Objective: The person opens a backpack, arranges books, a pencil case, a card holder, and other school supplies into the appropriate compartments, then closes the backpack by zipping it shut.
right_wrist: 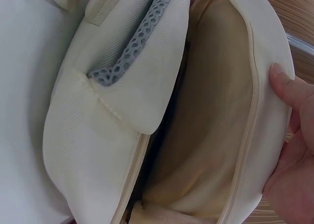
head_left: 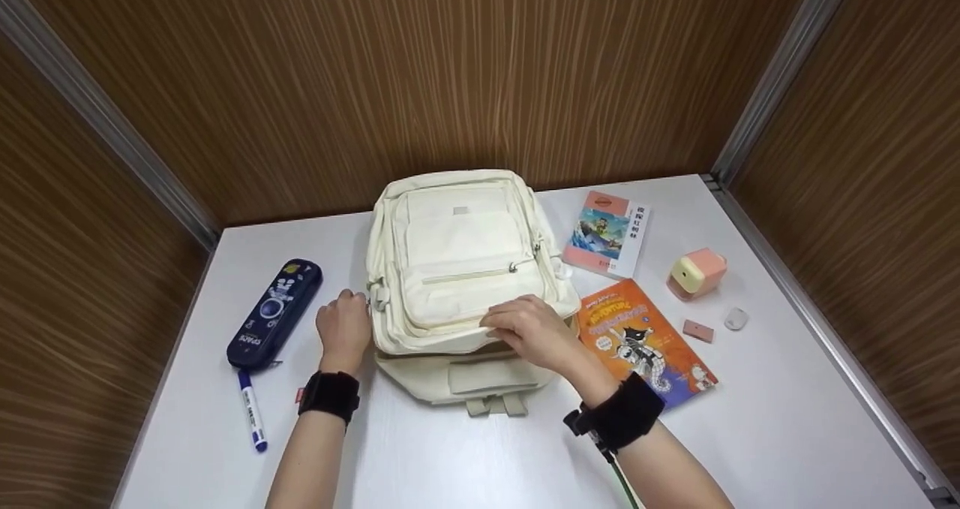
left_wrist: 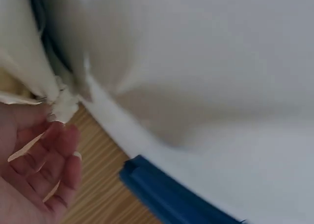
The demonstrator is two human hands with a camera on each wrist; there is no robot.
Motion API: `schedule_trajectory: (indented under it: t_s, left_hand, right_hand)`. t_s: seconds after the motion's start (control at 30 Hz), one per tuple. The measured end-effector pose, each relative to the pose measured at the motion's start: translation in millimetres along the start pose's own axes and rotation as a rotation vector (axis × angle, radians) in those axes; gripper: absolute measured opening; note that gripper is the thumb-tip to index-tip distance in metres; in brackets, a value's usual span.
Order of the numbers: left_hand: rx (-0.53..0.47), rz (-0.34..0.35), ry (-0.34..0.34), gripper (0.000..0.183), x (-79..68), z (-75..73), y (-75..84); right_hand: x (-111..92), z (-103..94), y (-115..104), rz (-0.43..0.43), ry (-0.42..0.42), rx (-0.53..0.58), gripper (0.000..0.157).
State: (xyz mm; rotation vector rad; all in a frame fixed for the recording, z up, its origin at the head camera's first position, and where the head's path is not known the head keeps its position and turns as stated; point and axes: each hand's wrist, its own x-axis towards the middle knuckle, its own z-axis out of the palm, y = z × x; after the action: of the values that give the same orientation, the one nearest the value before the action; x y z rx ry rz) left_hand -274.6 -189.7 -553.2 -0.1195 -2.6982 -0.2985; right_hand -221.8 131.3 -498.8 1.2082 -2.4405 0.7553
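A cream backpack (head_left: 459, 240) lies on the table with its main compartment unzipped along the near end. My right hand (head_left: 529, 330) grips the edge of its front panel. Seen from the right wrist, thumb and fingers hold that panel's rim (right_wrist: 267, 106) up, baring the beige lining (right_wrist: 211, 91). At the pack's left side is my left hand (head_left: 345, 329). In the left wrist view its thumb and fingertips pinch the backpack's edge beside a small whitish piece (left_wrist: 65, 105). The padded back panel (head_left: 480, 377) lies beneath, toward me.
On the left are a navy pencil case (head_left: 276, 314) and a blue-capped marker (head_left: 253, 411). To the right lie an orange book (head_left: 637, 336), a smaller book (head_left: 604, 233), a pink and yellow sharpener (head_left: 697, 273), a pink eraser (head_left: 698, 331) and a small whitish item (head_left: 736, 318). Wooden panels surround the table.
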Motion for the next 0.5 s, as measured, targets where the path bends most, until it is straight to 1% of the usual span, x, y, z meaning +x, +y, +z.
schedule_trajectory:
  t_s: [0.07, 0.1, 0.17, 0.23, 0.3, 0.37, 0.43, 0.5]
  left_hand:
    - [-0.031, 0.056, 0.048, 0.012, -1.0, -9.2, 9.5]
    - [-0.070, 0.087, 0.074, 0.013, -2.0, -13.6, 15.3]
    - [-0.182, 0.171, 0.127, 0.014, -4.6, -21.7, 27.7]
    - [-0.318, 0.289, 0.138, 0.017, -8.6, -28.8, 39.6]
    - [-0.435, 0.415, 0.099, 0.023, -12.9, -34.0, 49.7]
    - [-0.493, 0.520, 0.021, 0.035, -17.8, -37.2, 57.6]
    - [-0.499, 0.588, -0.055, 0.046, -22.3, -37.1, 63.2]
    - [-0.484, 0.615, -0.117, 0.054, -26.1, -35.8, 66.3]
  right_hand:
    - [1, 0.5, -1, 0.012, 0.003, -0.006, 0.013]
    - [2, 0.8, -1, 0.017, 0.005, -0.009, 0.013]
    - [3, 0.3, -1, 0.026, 0.006, -0.013, 0.012]
    - [4, -0.5, -2, 0.032, 0.008, -0.017, 0.012]
    - [4, -1.7, -2, 0.038, 0.010, -0.019, 0.012]
    - [6, -2.9, -2, 0.040, 0.014, -0.022, 0.013]
    - [7, -3.8, -2, 0.040, 0.020, -0.026, 0.013]
    - [7, -4.4, -2, 0.040, 0.023, -0.031, 0.013]
